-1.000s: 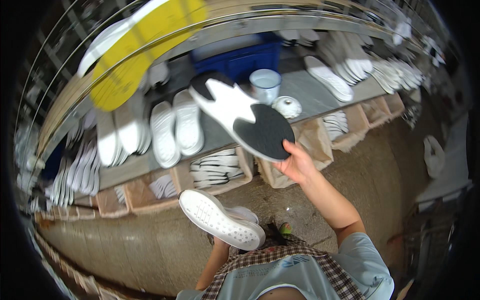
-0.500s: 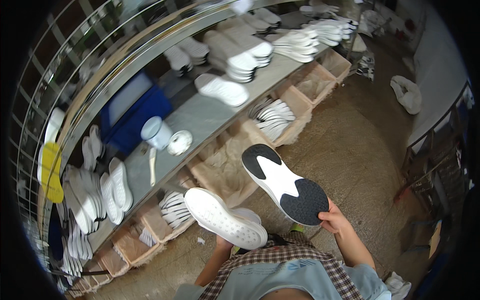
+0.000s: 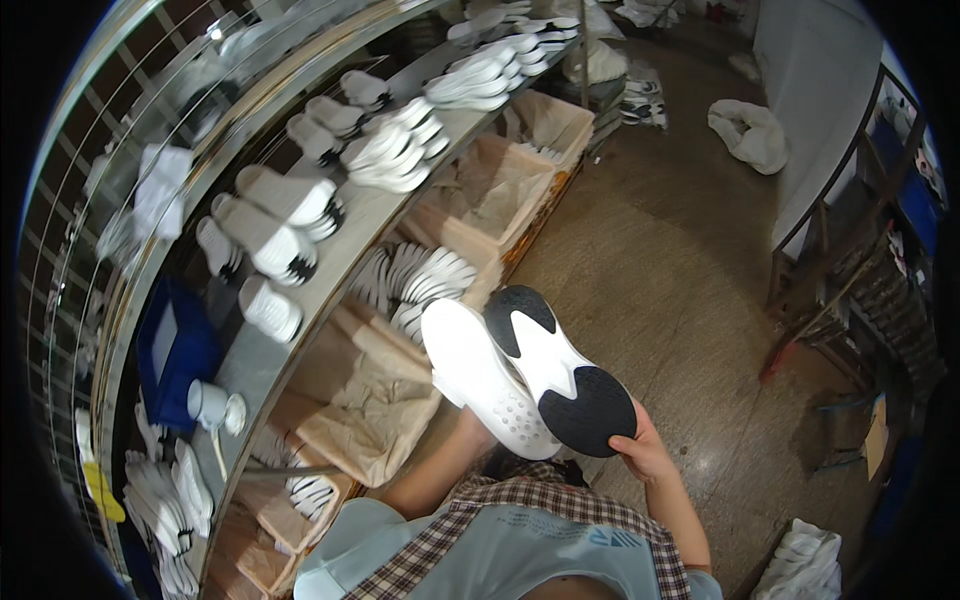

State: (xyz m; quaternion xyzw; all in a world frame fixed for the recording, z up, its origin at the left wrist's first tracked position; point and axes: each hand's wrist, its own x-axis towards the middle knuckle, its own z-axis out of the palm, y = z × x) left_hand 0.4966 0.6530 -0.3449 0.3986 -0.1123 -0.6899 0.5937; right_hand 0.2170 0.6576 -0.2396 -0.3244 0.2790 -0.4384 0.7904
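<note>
My right hand (image 3: pixel 645 445) pinches the heel end of a shoe sole (image 3: pixel 553 365), its white bottom with two black tread pads turned up. In my left hand (image 3: pixel 465 430), mostly hidden underneath, lies a white shoe sole (image 3: pixel 470 370) with its dimpled inner side up. A further white edge sticks out below it, perhaps a second sole. Both held soles are side by side, edges overlapping, in front of my apron (image 3: pixel 480 510). Nearest to them is a lined bin (image 3: pixel 370 440) under the bench.
Stacks of white soles (image 3: pixel 390 150) line the metal bench (image 3: pixel 260 370) at left. A blue crate (image 3: pixel 180 340), a pale cup (image 3: pixel 207 403) and a brush (image 3: pixel 218 455) stand there too. Another bin holds soles (image 3: pixel 430 280). A white sack (image 3: pixel 748 137) and a dark rack (image 3: pixel 840 270) are right.
The view has swung rightward along the bench. My left hand has brought its white sole up beside the black-and-white one, closing the gap between them. Both hands keep their hold.
</note>
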